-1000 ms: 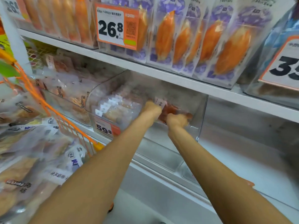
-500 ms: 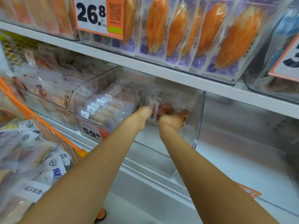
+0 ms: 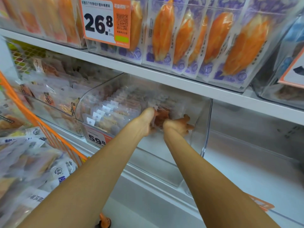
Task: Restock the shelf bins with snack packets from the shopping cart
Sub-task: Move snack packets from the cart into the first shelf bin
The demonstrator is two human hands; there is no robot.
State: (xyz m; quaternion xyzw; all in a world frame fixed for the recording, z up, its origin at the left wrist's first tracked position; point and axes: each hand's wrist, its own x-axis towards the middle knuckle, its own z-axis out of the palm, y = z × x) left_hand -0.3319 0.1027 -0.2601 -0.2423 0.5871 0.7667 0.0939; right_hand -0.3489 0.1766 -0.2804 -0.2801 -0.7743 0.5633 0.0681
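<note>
Clear bin (image 3: 206, 122): left half stocked, right half bare; packet (image 3: 162, 118) being placed, pinched by left hand (image 3: 146, 122); right hand (image 3: 178, 125) grip spread, steadying packet; cart (image 3: 49, 134) well loaded – restock judged midway

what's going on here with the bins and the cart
A person is restocking a clear shelf bin tagged 59.8. Both arms reach into it: the left hand and right hand are at a reddish snack packet, setting it beside the row of packets already standing in the bin. The orange shopping cart at the left holds more packets.
</note>
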